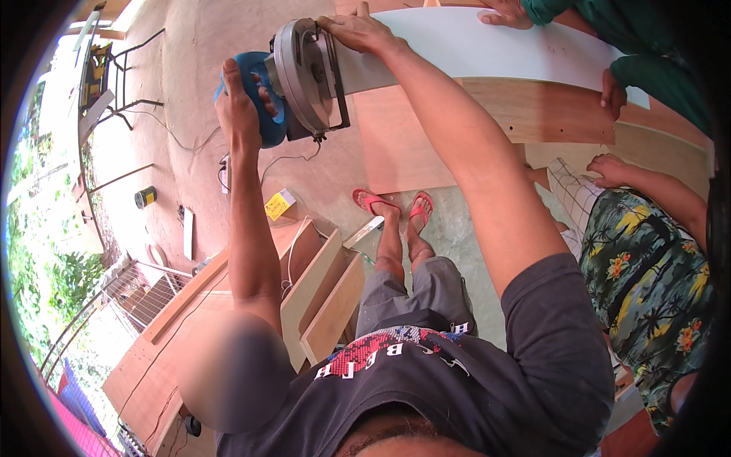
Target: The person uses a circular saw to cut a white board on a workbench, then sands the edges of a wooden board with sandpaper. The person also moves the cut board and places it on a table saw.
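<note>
a dark t-shirt (pixel 487 381) lies nearest, the person's arms stretching from it to a blue-and-silver circular saw (pixel 299 80), which sits at the left end of a long white panel (pixel 472 46). the left hand (pixel 240 113) has its fingers curled through the blue handle; the right hand (pixel 364 32) reaches to the saw's front edge, one finger sticking up, the others' grip impossible to tell. a co-worker's hand (pixel 509 14) rests on the panel with plywood (pixel 541 110) beside it. the saw appears placed for cutting, but whether the blade is spinning or has bitten is unclear. no separated strip shows, and the panel right of the saw looks whole, so most cutting probably remains.
</note>
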A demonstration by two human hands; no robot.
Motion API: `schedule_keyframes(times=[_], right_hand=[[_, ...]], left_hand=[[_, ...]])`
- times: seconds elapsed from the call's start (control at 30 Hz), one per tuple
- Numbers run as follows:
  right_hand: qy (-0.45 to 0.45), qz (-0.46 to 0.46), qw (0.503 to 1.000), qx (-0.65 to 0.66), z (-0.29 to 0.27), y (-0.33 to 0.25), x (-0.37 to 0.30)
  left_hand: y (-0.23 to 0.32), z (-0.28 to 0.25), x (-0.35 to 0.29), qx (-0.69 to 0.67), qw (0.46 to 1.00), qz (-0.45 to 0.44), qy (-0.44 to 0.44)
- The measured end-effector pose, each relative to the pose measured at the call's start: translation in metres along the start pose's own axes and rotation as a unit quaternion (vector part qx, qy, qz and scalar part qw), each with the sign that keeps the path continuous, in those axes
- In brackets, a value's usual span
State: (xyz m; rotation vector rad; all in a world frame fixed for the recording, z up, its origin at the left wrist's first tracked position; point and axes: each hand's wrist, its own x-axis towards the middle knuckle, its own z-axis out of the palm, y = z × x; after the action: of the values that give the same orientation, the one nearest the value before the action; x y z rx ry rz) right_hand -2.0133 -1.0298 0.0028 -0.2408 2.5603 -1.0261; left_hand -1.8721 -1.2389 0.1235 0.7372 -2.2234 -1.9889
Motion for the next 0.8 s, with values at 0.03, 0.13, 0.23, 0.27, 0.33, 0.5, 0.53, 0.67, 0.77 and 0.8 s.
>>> schedule_keyframes(times=[0.03, 0.13, 0.23, 0.27, 0.33, 0.5, 0.53, 0.67, 0.77, 0.8], right_hand=[[0.001, 0.003, 1.000, 0.001, 0.000, 0.000, -0.001], [-0.006, 0.001, 1.000, -0.003, -0.002, -0.008, -0.003], [0.037, -0.005, 0.999, -0.005, 0.005, 0.000, -0.004], [0.058, -0.009, 0.998, -0.004, 0.007, 0.001, -0.004], [0.057, -0.001, 0.998, -0.016, 0.007, 0.002, 0.000], [0.020, 0.033, 0.999, 0.001, 0.001, -0.004, 0.006], [0.017, 0.026, 0.999, 0.006, 0.000, -0.004, 0.005], [0.008, 0.015, 0.999, 0.034, -0.006, -0.013, -0.006], [0.017, 0.012, 1.000, 0.008, -0.001, -0.004, 0.007], [0.014, -0.002, 1.000, -0.001, -0.001, -0.001, 0.010]], left_hand=[[0.000, 0.000, 0.000, -0.002, 1.000, -0.001, -0.003], [-0.001, -0.003, 0.001, 0.000, 1.000, 0.002, -0.003], [0.000, -0.001, 0.002, 0.001, 1.000, 0.004, -0.005], [0.001, -0.001, 0.002, 0.002, 1.000, 0.004, -0.005], [0.001, -0.001, 0.002, 0.005, 1.000, 0.007, -0.003], [0.003, 0.001, 0.004, 0.024, 1.000, 0.019, -0.003], [0.003, 0.000, 0.004, 0.023, 1.000, 0.020, -0.002], [0.002, -0.002, 0.003, 0.027, 0.999, 0.023, 0.008], [0.007, 0.004, 0.001, 0.025, 0.999, 0.021, 0.007], [0.006, 0.005, 0.002, 0.026, 0.999, 0.023, 0.006]])
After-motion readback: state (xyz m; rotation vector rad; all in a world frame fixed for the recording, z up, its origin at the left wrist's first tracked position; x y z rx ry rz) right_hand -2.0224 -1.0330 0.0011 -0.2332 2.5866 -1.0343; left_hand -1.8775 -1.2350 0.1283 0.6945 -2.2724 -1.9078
